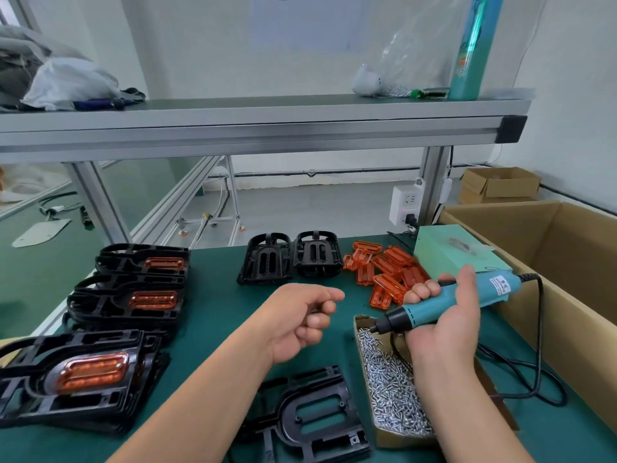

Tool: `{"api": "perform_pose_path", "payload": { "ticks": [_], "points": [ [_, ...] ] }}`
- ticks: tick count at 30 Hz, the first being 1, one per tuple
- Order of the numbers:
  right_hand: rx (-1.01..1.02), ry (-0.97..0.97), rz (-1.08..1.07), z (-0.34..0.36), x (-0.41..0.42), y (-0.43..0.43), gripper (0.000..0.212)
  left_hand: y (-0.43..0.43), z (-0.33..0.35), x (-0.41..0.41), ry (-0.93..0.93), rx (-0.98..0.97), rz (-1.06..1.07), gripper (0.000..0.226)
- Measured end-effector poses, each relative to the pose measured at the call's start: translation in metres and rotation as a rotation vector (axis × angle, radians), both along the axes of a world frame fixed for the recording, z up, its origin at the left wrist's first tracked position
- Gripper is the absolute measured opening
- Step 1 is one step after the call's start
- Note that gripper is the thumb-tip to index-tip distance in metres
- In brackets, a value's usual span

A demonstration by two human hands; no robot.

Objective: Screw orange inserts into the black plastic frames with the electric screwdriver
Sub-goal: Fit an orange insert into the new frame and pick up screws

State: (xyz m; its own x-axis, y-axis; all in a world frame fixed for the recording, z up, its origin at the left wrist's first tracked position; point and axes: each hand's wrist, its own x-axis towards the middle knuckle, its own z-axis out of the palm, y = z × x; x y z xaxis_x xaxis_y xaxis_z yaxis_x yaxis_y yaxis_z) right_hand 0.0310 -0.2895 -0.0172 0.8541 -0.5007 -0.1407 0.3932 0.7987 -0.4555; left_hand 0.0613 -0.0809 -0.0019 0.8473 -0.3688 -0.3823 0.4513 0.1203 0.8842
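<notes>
My right hand (444,315) grips the teal electric screwdriver (444,300), its black tip pointing down-left over the box of screws (392,389). My left hand (300,320) hovers above the green mat with fingers loosely curled and nothing in it. A bare black plastic frame (314,419) lies flat at the front, just below my forearms. A pile of loose orange inserts (384,269) sits beyond my right hand. Two empty black frames (287,257) stand upright at the back middle.
Three stacks of black frames with orange inserts fitted (83,375) line the left side. A large open cardboard box (551,262) borders the right edge, with a green box (450,248) beside it. The screwdriver's black cord (534,362) loops on the mat. An aluminium shelf (250,128) spans overhead.
</notes>
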Motion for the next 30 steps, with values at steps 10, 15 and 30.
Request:
{"api": "perform_pose_path", "payload": {
  "ticks": [10, 15, 30],
  "points": [
    [-0.057, 0.114, 0.012, -0.002, 0.003, -0.008, 0.033, -0.082, -0.005, 0.071, -0.770, 0.777, -0.213, 0.028],
    [-0.076, 0.131, 0.018, -0.017, 0.012, -0.017, 0.043, -0.097, -0.016, 0.093, -1.126, 1.240, -0.404, 0.062],
    [-0.032, 0.099, -0.009, -0.007, 0.006, -0.005, 0.033, -0.080, -0.016, 0.079, -1.205, 1.207, -0.235, 0.025]
  ]
}}
